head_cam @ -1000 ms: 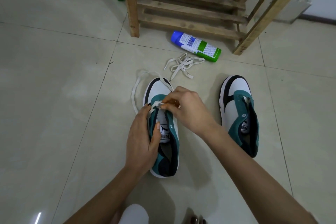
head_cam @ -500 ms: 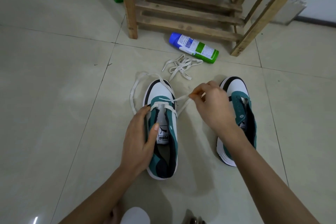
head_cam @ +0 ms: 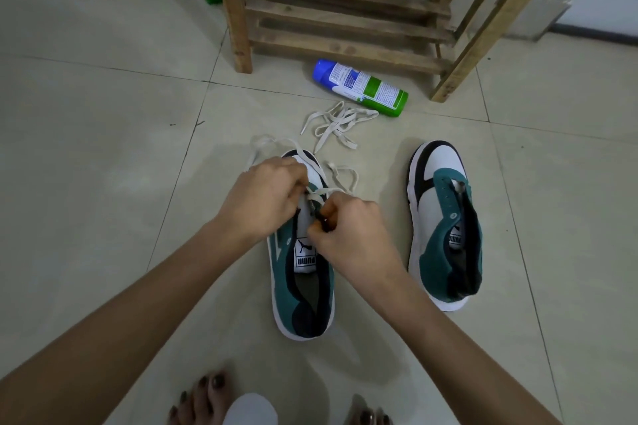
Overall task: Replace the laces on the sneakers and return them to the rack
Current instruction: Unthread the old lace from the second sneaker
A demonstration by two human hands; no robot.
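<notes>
L hand [head_cam: 266,197] & R hand [head_cam: 348,235] are close together over the soft green & white shoe [head_cam: 300,290] on the shiny tile floor [head_cam: 103,148]. Both pinch its flat white lace [head_cam: 340,174], and curled fingers hide the holes. Right of them stands the 2nd shoe [head_cam: 445,224]; behind are a tangled loose lace [head_cam: 333,126], a round can [head_cam: 360,88] & the rough wood rack [head_cam: 345,21], top cut off.

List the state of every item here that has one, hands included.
Teal-and-white sneaker under the hands: upright, laced only near the toe.
White flat lace: threaded through front eyelets, ends loose.
Left hand: pinches that lace.
Right hand: pinches it by the eyelets.
Second matching sneaker: upright, unlaced.
Spare white lace bundle: loose on the floor.
Blue-and-green spray can: lying on its side.
Wooden slatted rack: standing.
</notes>
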